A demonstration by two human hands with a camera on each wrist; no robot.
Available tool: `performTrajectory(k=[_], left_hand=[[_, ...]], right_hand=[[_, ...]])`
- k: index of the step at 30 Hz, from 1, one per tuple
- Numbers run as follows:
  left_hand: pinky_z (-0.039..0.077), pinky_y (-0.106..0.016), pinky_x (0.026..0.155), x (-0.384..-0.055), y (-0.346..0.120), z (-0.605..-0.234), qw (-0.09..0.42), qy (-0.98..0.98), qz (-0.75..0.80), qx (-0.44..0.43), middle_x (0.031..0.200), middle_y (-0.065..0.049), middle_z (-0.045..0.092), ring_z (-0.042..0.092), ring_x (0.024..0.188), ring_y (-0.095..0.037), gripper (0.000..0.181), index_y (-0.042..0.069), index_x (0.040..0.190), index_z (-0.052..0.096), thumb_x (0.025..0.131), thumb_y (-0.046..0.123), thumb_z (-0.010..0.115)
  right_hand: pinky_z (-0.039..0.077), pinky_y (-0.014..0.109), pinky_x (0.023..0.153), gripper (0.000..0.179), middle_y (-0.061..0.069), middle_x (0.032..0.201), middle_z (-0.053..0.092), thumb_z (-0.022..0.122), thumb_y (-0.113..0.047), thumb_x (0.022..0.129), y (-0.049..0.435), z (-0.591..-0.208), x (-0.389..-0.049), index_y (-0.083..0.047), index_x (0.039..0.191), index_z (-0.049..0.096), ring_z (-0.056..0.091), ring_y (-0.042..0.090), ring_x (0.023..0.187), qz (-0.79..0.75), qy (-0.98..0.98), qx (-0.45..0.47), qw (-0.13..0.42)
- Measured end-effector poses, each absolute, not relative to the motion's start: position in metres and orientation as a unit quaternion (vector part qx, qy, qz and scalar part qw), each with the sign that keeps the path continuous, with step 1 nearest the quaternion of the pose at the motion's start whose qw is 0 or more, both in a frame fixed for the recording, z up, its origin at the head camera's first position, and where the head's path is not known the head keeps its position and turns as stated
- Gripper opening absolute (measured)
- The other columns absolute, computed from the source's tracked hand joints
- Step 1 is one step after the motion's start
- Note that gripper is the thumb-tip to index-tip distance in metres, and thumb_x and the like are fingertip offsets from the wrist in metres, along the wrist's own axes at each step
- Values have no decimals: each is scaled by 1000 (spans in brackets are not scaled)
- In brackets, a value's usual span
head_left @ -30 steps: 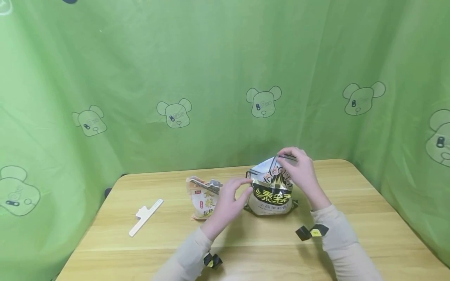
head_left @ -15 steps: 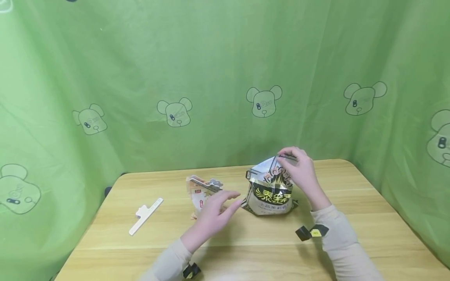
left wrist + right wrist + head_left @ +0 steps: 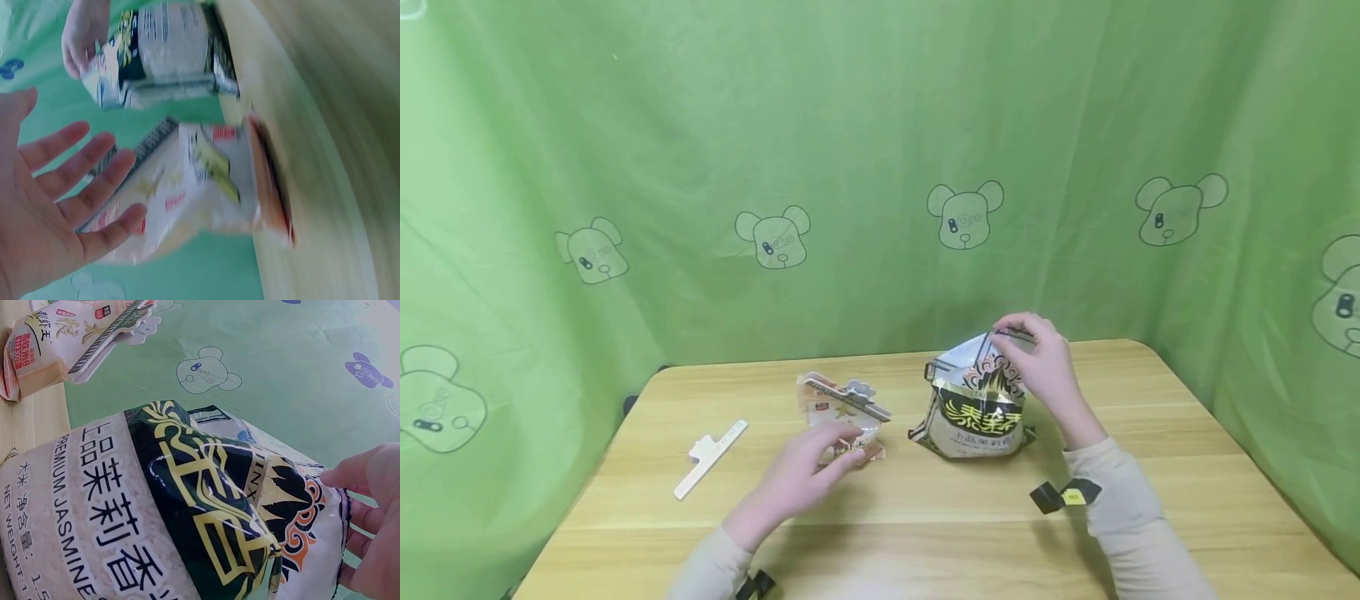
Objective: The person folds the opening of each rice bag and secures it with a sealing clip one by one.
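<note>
A bag of jasmine rice [image 3: 977, 421] stands on the table, its top edge pinched by my right hand [image 3: 1043, 362]. The right wrist view shows the thumb on one side of the bag's folded top [image 3: 319, 500] and fingers behind. My left hand [image 3: 797, 475] hovers in front of a smaller snack bag [image 3: 212, 181], its fingers spread and holding nothing. Across the top of that bag sits a sealing clip [image 3: 850, 398] with a cloud-shaped handle. In the head view the left hand hides part of the snack bag's lower half.
Over at the left, a loose white sealing clip [image 3: 711, 460] lies on the wooden table [image 3: 970, 533]. Green curtains [image 3: 865, 125] with bear-head prints hang behind and at both sides of the table.
My left hand has come away from the rice bag's left side and moved left and toward me, past the snack bag. The right hand keeps its pinch on the rice bag's top.
</note>
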State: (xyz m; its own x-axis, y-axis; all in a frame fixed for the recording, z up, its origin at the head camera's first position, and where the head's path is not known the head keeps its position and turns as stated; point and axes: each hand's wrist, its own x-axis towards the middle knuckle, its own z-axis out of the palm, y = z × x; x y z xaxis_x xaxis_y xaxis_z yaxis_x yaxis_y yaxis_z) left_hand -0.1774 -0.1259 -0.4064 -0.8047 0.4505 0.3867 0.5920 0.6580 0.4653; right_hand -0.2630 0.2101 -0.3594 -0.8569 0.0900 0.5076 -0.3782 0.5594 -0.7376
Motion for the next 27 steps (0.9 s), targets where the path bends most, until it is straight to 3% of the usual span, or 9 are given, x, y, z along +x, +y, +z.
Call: performTrajectory(k=[11, 27], left_hand=[[48, -34, 86, -178, -173, -407, 95, -922, -281, -249, 117, 12, 59, 59, 95, -6, 42, 24, 116, 58, 85, 51, 49], [49, -40, 82, -193, -221, -423, 108, -919, -321, -201, 98, 9, 65, 60, 91, -11, 34, 21, 110, 61, 85, 44, 54]], right_hand=[[34, 45, 92, 20, 4, 103, 61, 66, -20, 80, 210, -359, -262, -14, 98, 61, 45, 16, 98, 463, -845, 82, 254], [35, 47, 91, 21, 5, 104, 60, 65, -22, 81, 211, -360, -262, -13, 99, 61, 45, 17, 99, 468, -845, 79, 246]])
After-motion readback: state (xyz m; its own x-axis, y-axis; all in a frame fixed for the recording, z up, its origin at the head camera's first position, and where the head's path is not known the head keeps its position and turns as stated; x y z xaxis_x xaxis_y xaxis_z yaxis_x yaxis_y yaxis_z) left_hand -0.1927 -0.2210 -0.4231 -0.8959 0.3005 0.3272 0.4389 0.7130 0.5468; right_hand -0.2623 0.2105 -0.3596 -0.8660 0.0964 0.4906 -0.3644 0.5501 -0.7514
